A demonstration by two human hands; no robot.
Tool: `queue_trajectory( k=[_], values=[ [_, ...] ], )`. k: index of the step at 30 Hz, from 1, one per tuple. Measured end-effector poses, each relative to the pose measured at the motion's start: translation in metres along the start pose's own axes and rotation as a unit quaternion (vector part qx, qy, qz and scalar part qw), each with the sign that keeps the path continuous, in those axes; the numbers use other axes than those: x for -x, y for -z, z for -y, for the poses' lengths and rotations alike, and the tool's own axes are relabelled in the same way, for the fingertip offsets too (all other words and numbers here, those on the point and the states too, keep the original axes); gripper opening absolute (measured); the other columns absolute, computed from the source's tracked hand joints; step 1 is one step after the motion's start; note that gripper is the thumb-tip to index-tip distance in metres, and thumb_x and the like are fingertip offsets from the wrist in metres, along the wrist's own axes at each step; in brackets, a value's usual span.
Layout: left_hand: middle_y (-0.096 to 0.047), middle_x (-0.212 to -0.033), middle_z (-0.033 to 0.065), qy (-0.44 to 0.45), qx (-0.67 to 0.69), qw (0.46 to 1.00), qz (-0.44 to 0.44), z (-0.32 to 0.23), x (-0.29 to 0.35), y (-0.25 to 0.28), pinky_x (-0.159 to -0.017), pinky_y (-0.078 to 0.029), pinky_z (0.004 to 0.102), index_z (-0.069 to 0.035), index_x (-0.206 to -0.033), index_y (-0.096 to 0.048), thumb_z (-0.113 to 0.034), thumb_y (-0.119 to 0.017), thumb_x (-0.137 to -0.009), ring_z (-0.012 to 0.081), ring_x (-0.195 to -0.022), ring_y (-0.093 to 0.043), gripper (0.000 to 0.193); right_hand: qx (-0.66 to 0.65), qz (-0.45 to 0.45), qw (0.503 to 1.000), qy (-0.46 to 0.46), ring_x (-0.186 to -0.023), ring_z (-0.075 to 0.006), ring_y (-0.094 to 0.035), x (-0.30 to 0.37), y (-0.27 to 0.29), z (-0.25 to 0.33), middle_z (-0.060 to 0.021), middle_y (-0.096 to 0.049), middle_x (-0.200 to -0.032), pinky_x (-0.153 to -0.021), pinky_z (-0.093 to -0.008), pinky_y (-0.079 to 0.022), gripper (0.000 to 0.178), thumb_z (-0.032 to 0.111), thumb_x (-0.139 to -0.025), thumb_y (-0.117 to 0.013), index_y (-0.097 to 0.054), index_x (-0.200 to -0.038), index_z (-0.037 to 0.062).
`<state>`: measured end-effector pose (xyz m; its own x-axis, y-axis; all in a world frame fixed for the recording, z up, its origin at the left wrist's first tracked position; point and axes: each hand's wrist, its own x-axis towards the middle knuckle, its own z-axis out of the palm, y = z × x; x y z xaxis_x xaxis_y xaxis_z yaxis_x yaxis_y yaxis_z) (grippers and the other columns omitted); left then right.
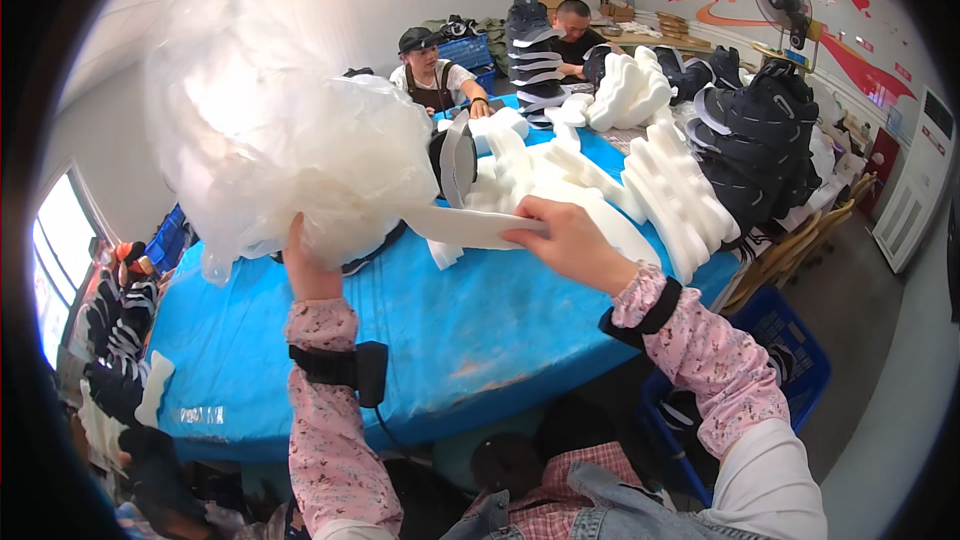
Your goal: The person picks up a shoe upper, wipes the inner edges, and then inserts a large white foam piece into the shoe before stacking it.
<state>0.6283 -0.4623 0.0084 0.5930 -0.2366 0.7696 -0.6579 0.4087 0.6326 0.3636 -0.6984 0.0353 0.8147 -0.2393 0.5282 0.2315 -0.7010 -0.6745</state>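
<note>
A large crumpled clear plastic bag (340,140) bulges over the left of the table. My left hand (313,268) grips its lower part, with most of the fingers hidden in the plastic. My right hand (572,240) pinches one end of a flat white foam piece (460,227) between thumb and fingers. The other end of that piece reaches the bag's right side; whether it is inside, I cannot tell. Just beyond my right hand lie loose white foam pieces (560,180). A dark shoe part with a pale edge (455,162) stands beside the bag.
A blue-covered table (450,340) spans the middle. Stacked foam pieces (680,205) and piled dark shoes (765,135) stand at right. Two people, one in a cap (430,70), one in black (578,35), sit across. A blue crate (790,340) stands below right; a fan (785,5) stands behind.
</note>
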Motion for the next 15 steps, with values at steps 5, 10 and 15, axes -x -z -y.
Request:
queue_trajectory(
  k=[5,10,15],
  values=[
    [-0.057,-0.118,0.0118,0.093,0.136,0.985,-0.048,-0.009,-0.002,-0.008,-0.089,-0.048,0.0333,0.005,-0.115,-0.056,-0.007,-0.054,-0.09,0.0219,-0.105,-0.057,0.028,0.161,-0.033,0.984,0.076,-0.067,-0.0184,-0.061,0.011,0.026,-0.007,-0.0102,-0.062,-0.074,-0.06,-0.0296,-0.048,0.016,0.016,-0.083,-0.067,-0.06,-0.084,0.0014],
    [-0.059,-0.116,0.0117,0.083,0.0,0.995,-0.058,0.003,0.004,0.038,-0.088,-0.048,0.0346,0.004,-0.117,-0.056,-0.013,-0.053,-0.091,0.0218,-0.103,-0.058,0.031,-0.124,-0.04,0.984,-0.124,-0.066,-0.0182,-0.065,0.039,0.069,-0.022,-0.0088,-0.064,-0.075,-0.051,-0.0274,-0.049,0.022,0.023,-0.09,-0.06,-0.058,-0.1,0.0028],
    [-0.059,-0.116,0.0147,0.072,-0.036,0.995,-0.058,-0.027,0.027,-0.012,-0.086,-0.049,0.0364,0.001,-0.121,-0.055,-0.023,-0.049,-0.094,0.0233,-0.101,-0.059,0.037,-0.234,-0.17,0.95,-0.114,-0.073,-0.0156,-0.066,0.028,0.051,-0.018,-0.0089,-0.064,-0.096,-0.051,-0.0242,-0.051,0.033,0.025,-0.096,-0.052,-0.051,-0.112,-0.0041]
  ],
)
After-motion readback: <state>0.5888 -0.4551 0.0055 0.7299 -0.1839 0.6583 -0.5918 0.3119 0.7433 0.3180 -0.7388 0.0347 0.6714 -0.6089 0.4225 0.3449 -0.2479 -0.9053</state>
